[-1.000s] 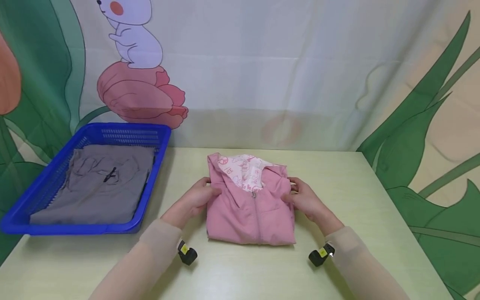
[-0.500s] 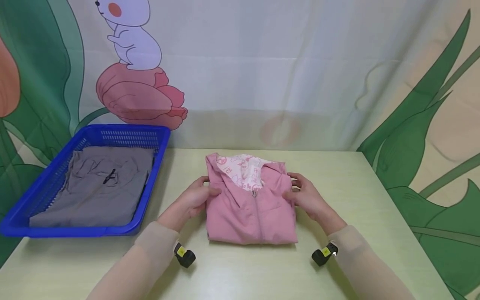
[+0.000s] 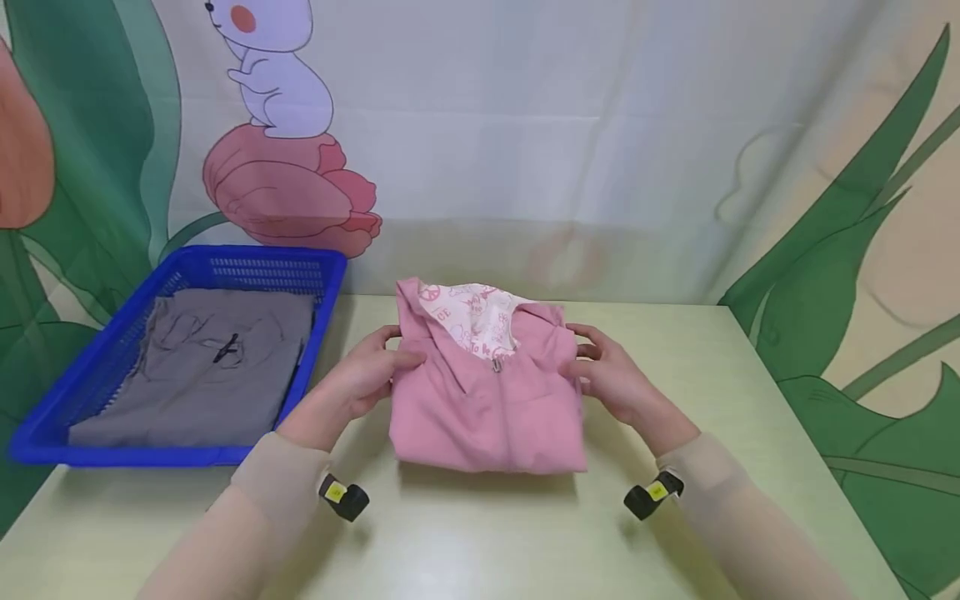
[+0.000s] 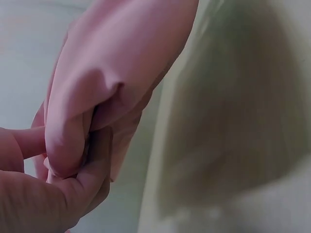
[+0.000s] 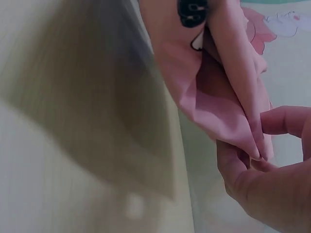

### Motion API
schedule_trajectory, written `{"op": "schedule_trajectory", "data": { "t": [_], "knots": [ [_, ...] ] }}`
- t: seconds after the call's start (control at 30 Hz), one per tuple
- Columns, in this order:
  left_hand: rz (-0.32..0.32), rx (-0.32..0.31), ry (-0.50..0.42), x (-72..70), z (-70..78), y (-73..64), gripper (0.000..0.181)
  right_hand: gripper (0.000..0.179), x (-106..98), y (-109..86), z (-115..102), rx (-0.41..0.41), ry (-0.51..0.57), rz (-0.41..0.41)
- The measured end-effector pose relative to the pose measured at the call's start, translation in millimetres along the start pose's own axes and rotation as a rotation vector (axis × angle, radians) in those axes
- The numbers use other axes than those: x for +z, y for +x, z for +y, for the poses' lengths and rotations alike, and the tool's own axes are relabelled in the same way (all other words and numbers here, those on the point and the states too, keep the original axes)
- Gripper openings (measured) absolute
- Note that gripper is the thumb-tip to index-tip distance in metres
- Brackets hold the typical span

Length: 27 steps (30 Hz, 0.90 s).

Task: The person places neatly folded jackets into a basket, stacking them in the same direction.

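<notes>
A folded pink zip jacket (image 3: 465,408) with a white printed lining hangs just above the table, its shadow below its front edge. My left hand (image 3: 367,371) pinches its left side, thumb on top and fingers underneath. On the opposite side my right hand (image 3: 611,375) grips the jacket the same way. The left wrist view shows the pink fabric (image 4: 107,63) bunched between thumb and fingers, well apart from the tabletop. In the right wrist view the folded layers (image 5: 218,107) sag open a little above the pinch, and a dark print shows on the underside.
A blue plastic basket (image 3: 330,292) stands at the table's left, holding a folded grey garment (image 3: 202,383) with a dark drawstring. The pale table (image 3: 675,350) ends at a curtain (image 3: 480,150) printed with plants and a white animal.
Both hands have raised the pink jacket off the table and shifted it slightly left. A shadow now shows beneath it. The basket stays in place while the head view shifts a little.
</notes>
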State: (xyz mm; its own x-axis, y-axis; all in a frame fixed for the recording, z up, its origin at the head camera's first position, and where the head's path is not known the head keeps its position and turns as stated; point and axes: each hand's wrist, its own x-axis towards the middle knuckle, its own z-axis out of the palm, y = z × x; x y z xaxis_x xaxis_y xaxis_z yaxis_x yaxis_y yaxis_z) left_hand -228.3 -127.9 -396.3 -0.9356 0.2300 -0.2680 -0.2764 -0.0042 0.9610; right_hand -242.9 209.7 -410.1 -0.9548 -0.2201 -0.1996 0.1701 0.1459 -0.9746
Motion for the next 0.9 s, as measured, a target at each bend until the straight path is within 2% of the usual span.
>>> {"op": "schedule_trajectory", "data": {
  "t": [0.17, 0.43, 0.63, 0.9],
  "knots": [
    [-0.022, 0.028, 0.026, -14.2, 11.8, -9.5, 0.065, 0.071, 9, 1.1, -14, -0.006, 0.052, -0.042],
    [-0.025, 0.038, 0.050, -40.0, 24.6, -25.0, 0.073, 0.071, 27, 2.8, -36, -0.013, 0.104, -0.128],
    [-0.024, 0.043, 0.082, -62.2, 31.0, -37.8, 0.075, 0.071, 50, 8.5, -52, -0.005, 0.065, -0.156],
    [0.016, 0.042, 0.116, -99.2, 35.4, -51.3, 0.079, 0.076, 84, 19.1, -71, -0.006, 0.023, -0.190]
  ]
}}
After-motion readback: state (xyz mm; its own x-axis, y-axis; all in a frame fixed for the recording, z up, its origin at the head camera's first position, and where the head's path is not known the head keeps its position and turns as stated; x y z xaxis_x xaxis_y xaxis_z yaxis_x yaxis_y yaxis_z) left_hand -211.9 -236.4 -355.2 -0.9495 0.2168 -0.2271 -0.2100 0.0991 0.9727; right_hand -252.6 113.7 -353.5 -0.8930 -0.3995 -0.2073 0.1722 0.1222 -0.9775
